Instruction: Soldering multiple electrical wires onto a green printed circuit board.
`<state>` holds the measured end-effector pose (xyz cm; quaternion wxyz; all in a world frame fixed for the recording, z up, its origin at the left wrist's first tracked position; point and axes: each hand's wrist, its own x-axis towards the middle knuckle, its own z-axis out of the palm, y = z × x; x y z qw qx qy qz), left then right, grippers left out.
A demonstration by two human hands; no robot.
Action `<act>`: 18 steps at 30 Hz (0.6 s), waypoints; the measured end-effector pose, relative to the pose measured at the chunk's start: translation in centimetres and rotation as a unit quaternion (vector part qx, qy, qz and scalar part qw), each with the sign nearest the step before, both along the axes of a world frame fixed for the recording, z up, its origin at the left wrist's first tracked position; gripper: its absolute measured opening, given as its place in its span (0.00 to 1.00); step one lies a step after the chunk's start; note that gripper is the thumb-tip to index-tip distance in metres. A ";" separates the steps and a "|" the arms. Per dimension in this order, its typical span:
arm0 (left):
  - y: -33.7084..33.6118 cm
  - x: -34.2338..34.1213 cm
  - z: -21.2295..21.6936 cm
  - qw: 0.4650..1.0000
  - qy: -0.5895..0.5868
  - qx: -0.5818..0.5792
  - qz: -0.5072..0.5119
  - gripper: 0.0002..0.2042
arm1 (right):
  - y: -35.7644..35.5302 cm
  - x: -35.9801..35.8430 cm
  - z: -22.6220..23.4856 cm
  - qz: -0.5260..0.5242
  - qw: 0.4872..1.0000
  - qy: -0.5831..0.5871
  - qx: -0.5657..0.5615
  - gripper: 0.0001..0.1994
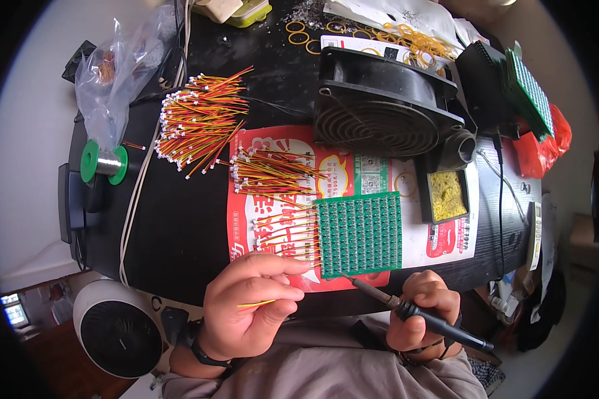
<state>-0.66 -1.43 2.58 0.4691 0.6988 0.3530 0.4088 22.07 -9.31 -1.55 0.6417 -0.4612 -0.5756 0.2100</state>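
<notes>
A green circuit board panel lies on a printed red and white sheet. Several red-yellow wires with white connectors extend from its left edge. My right hand is closed around the handle of a soldering iron, whose tip is at the panel's lower edge near the left corner. My left hand is beside that corner, its index fingertip close to the lowest wires. A short yellow-red wire is held in its fingers; its far end is hidden by the hand.
Bundles of connector wires lie left of a black fan. A solder spool stands farther left. A yellow sponge sits in a black holder at the right, with more green boards behind. Rubber bands lie at the back.
</notes>
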 end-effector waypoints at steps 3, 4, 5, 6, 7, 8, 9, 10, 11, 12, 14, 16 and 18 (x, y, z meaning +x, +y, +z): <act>0.0 0.5 0.3 0.998 0.040 0.038 -0.009 0.05 | -0.2 0.9 0.0 0.023 1.000 0.004 0.003 0.16; -0.1 0.5 0.4 0.998 0.054 0.039 -0.015 0.05 | -0.3 0.7 0.0 0.015 1.000 0.004 0.007 0.15; -0.3 0.5 0.5 0.997 0.068 0.042 -0.019 0.06 | -0.3 0.5 -0.1 0.010 1.000 0.006 0.013 0.15; -0.6 0.3 0.4 0.997 0.068 0.025 -0.025 0.08 | -0.2 0.2 -0.1 -0.001 1.000 0.006 0.019 0.14; -0.7 0.5 0.5 0.997 0.071 0.020 -0.006 0.08 | -0.2 0.6 -0.2 0.008 1.000 0.007 0.018 0.14; -0.9 0.5 0.4 0.997 0.074 0.015 0.017 0.08 | -0.2 0.7 -0.3 0.019 1.000 0.008 0.019 0.14; -0.9 0.6 0.4 0.996 0.076 0.009 0.040 0.08 | -0.4 0.7 -0.4 0.027 0.999 0.010 0.019 0.14; -0.7 0.6 0.3 0.995 0.085 0.045 0.041 0.08 | -0.3 0.7 -0.5 0.030 0.999 0.011 0.021 0.14; -0.7 0.4 0.1 0.993 0.094 0.058 0.033 0.07 | -0.4 0.6 -0.4 0.028 0.999 0.010 0.019 0.14; -0.7 0.2 -0.2 0.992 0.103 0.071 0.026 0.07 | -0.4 0.6 -0.2 0.025 0.999 0.007 0.019 0.14; -0.6 0.3 -0.5 0.987 0.118 0.110 0.018 0.06 | -0.2 0.6 0.0 0.022 1.000 -0.002 0.017 0.14; -0.5 0.8 -0.8 0.980 0.128 0.152 0.021 0.06 | -0.2 0.7 0.1 0.021 1.000 -0.007 0.011 0.14; -1.1 1.3 -1.0 0.974 0.142 0.171 0.035 0.07 | -0.3 0.5 0.1 0.016 1.000 -0.006 0.005 0.14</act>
